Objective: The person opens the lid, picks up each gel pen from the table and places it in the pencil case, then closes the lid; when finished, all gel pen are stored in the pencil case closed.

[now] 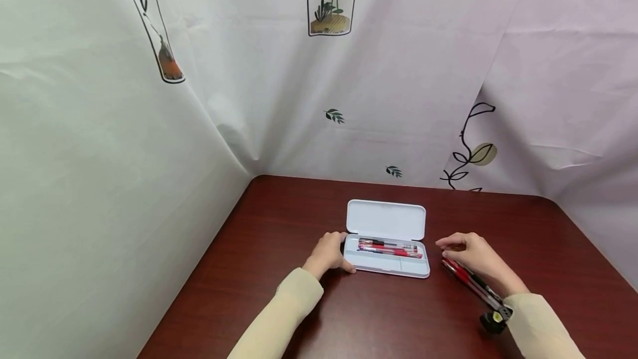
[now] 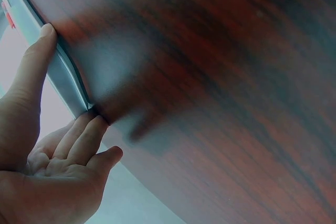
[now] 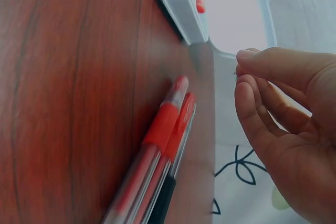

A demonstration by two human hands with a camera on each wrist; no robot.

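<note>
A white pencil case (image 1: 384, 271) lies open on the table, its lid (image 1: 386, 219) tipped back. Several red and black pens (image 1: 391, 250) lie in its long rear compartment. At the case's left end, my left hand (image 1: 326, 254) holds it, thumb by the front corner and fingers along the end. To the right of the case hovers my right hand (image 1: 476, 254), fingers loosely bent, nothing visible between them. Below it lie red pens (image 3: 157, 145) and a black-gripped pen (image 3: 163, 200) in a bundle, partly hidden in the head view by the hand.
Dark reddish-brown wood covers the table (image 1: 279, 220). A pale printed curtain (image 1: 399, 98) hangs along the back and both sides. A small black device (image 1: 492, 323) sits at the right wrist, beside the pale sleeve (image 1: 540, 326).
</note>
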